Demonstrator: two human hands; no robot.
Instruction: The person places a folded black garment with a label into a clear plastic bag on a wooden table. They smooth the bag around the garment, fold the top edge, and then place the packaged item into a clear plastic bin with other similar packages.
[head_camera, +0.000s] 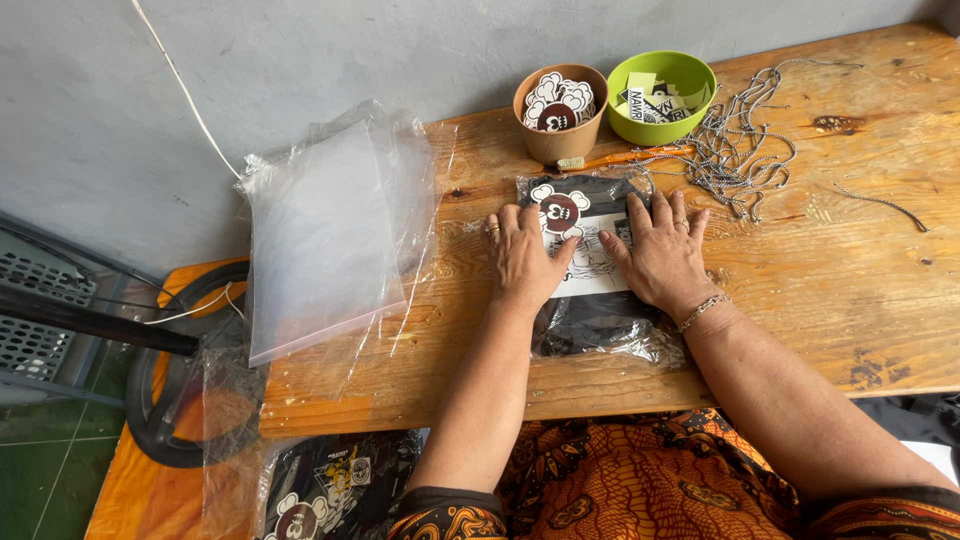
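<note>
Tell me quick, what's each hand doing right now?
Left hand: open, flat, pressing on the bagged black garment.
Right hand: open, flat, pressing on the same bag.

Both forearms reach forward from the body, bare below patterned sleeves. The left hand (522, 258) lies palm down with fingers spread and a ring on one finger. The right hand (660, 255) lies flat beside it, fingers splayed, a bracelet at its wrist.
</note>
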